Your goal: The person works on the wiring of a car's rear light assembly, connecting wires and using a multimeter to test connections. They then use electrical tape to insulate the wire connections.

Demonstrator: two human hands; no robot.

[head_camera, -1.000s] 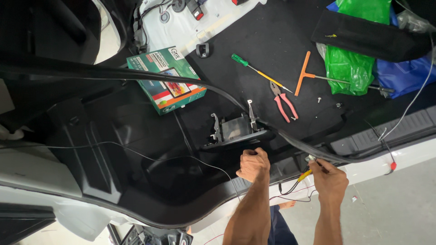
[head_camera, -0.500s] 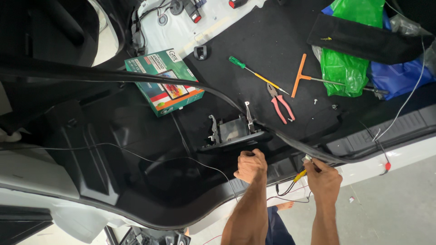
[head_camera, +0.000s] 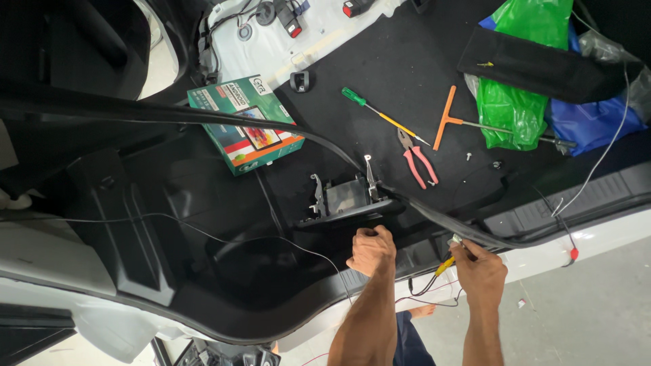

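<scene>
Two hands on one job here, and the latch bracket (head_camera: pixel 346 200) at the trunk sill is your landmark. Your left hand (head_camera: pixel 371 249) sits just below that bracket, curled into a closed fist; it looks clamped on the thin wire or the sill edge there, but I can't tell which from this angle. Your right hand (head_camera: pixel 481 271) is off to the right of the bracket and a bit lower, fingertips pinched tight on a small pale connector (head_camera: pixel 454 239), with a yellow wire (head_camera: pixel 444 266) trailing down from it. That wiring runs roughly left-right along the sill, below the black rubber seal (head_camera: pixel 434 217), so the long axis lies between your fists. Your right hand is the nearer one to the connector end. The pink-handled pliers (head_camera: pixel 419 159) and green-handled screwdriver (head_camera: pixel 380 114) lie above the bracket on the carpet, well apart from both hands.
</scene>
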